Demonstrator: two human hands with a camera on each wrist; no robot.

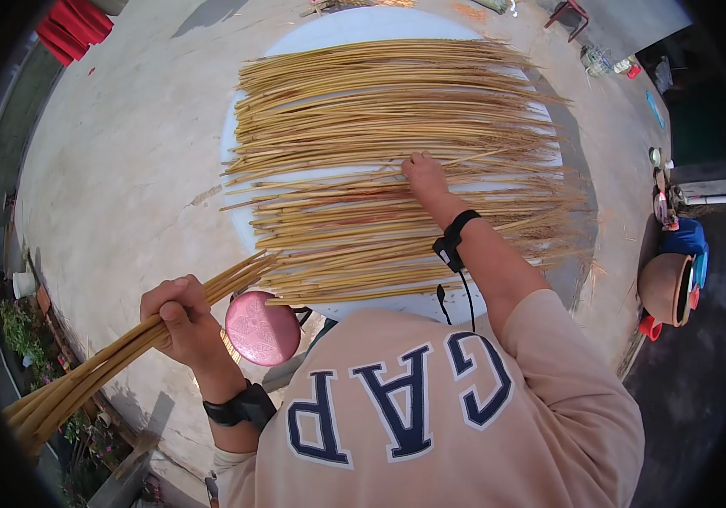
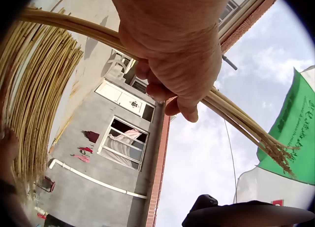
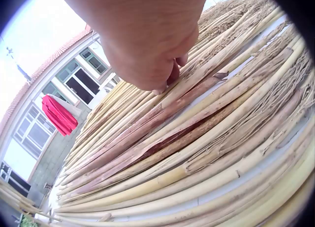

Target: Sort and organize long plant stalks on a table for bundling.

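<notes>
My left hand (image 1: 181, 317) grips a bundle of dry sorghum stalks (image 1: 96, 372) off to the left of the round white table (image 1: 380, 25). In the left wrist view, the frayed heads of this bundle (image 2: 278, 155) stick out past the hand. Long rows of similar stalks (image 1: 380, 102) lie side by side across the table, brushy ends to the right. Over the middle of these rows, my right hand (image 1: 426, 176) pinches a stalk with curled fingers. Seen from the right wrist, the fingertips (image 3: 172, 76) are down among the stalks, partly hidden by the hand.
A pink round stool (image 1: 263, 328) stands close by the table's near left edge. Potted plants (image 1: 28, 330) line the far left. At the right are a clay pot (image 1: 666, 288) and a blue container (image 1: 687, 241). A red cloth (image 1: 73, 30) hangs at the upper left.
</notes>
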